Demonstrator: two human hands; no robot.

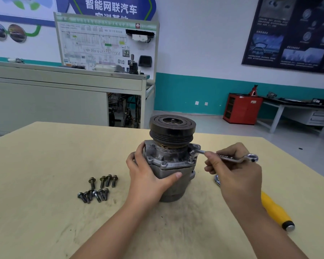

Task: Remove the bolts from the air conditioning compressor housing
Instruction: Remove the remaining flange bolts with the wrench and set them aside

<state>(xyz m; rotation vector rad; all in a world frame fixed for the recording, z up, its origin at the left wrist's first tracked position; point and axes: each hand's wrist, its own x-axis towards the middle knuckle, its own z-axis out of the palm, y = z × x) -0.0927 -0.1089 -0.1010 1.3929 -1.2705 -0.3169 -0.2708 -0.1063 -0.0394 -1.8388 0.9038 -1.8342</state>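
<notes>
Loose bolts (pixel 97 189) are seen lying on the table (pixel 45 165) at nine o'clock from the upright compressor (pixel 171 159), whose body is gripped by the left hand (pixel 148 176), while a wrench (pixel 223 156), set on a bolt (pixel 191 152) at the flange's three o'clock, is clasped by the right hand (pixel 236 171).

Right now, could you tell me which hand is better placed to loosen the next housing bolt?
The right hand: it holds the wrench, whose ring end sits over a flange bolt, while the left hand steadies the compressor.
</notes>
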